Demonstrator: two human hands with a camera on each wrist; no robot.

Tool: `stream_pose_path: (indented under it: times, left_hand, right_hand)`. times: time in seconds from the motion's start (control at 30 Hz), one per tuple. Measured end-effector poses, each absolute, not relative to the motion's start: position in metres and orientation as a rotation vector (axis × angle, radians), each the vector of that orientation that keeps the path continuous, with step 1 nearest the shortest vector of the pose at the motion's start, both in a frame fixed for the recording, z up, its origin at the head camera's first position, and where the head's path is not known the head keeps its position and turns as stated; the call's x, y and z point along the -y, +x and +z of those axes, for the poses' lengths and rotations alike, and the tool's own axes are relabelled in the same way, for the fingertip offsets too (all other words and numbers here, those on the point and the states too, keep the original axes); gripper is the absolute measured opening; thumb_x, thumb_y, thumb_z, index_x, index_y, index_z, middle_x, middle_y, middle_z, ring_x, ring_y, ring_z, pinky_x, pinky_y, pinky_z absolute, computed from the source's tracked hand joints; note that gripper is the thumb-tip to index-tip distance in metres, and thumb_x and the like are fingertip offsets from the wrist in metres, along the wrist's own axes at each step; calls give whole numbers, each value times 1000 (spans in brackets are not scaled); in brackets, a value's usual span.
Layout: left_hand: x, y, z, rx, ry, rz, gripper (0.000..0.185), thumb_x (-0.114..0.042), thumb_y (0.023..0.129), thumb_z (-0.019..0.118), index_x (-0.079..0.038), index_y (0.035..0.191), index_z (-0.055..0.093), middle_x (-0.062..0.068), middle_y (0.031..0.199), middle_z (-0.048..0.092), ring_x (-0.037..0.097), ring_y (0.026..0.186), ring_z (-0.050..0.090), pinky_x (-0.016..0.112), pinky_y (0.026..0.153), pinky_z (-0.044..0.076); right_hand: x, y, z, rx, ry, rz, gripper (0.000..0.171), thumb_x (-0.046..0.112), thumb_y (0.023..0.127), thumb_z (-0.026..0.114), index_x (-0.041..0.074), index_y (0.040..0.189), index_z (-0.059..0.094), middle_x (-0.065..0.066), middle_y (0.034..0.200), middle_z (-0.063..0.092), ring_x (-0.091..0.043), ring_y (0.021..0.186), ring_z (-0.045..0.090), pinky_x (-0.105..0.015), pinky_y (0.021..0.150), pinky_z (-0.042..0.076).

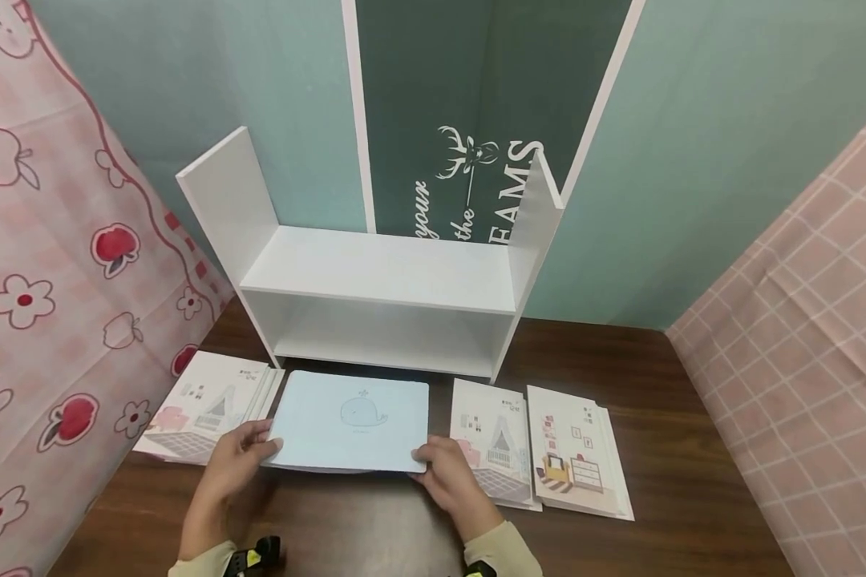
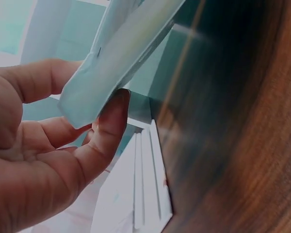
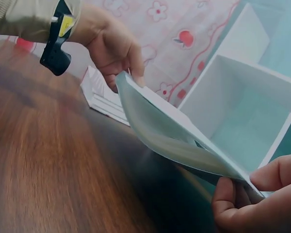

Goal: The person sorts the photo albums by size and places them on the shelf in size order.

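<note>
The blue book point(image 1: 350, 422) is lifted off the table point(image 1: 678, 385), pinched at its near corners between the left hand point(image 1: 234, 461) and right hand point(image 1: 451, 477). Beyond the hands stands a white shelf point(image 1: 382, 272). Booklets point(image 1: 205, 405) lie outside the left hand, more booklets point(image 1: 541, 453) outside the right.
</note>
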State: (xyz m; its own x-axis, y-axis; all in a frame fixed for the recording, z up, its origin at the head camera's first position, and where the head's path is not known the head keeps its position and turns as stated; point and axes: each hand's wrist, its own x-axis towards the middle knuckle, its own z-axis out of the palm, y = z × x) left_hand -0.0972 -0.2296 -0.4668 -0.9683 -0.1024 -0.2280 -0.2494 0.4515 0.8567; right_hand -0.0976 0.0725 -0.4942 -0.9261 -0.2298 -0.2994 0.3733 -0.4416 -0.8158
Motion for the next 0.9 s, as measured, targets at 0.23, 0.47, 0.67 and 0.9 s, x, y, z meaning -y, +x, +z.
stream_pose_path:
  times: [0.23, 0.47, 0.67, 0.9]
  left_hand:
    - [225, -95, -457, -2546, -322, 1573, 45, -10, 89, 60, 14, 124, 48, 20, 106, 54, 21, 92, 46, 22, 70, 43]
    - [218, -93, -447, -2527, -342, 1604, 47, -16, 91, 58, 13, 126, 46, 25, 118, 52, 28, 106, 48, 20, 73, 43]
    - [213, -91, -439, -2537, -360, 1658, 44, -12, 91, 57, 12, 127, 46, 26, 122, 51, 20, 104, 47, 16, 74, 41]
    - [205, -89, -426, -2589, -393, 1741, 39, -11, 90, 57, 9, 123, 51, 21, 114, 54, 10, 91, 47, 14, 72, 40]
  right_hand:
    - [-81, -95, -484, -1458, 106, -2346, 47, -13, 78, 42, -24, 123, 35, -15, 111, 55, -18, 98, 53, -31, 85, 47]
    - [-87, -95, -471, -1516, 68, -2335, 47, -11, 77, 41, -23, 122, 36, -15, 110, 57, -16, 97, 56, -29, 82, 49]
    - [-90, -95, -460, -1539, 35, -2356, 47, -11, 77, 42, -24, 122, 36, -15, 109, 58, -15, 95, 57, -28, 81, 49]
    - [-95, -93, -447, -1519, 37, -2405, 44, -12, 78, 41, -23, 121, 35, -14, 107, 57, -15, 95, 58, -27, 81, 49]
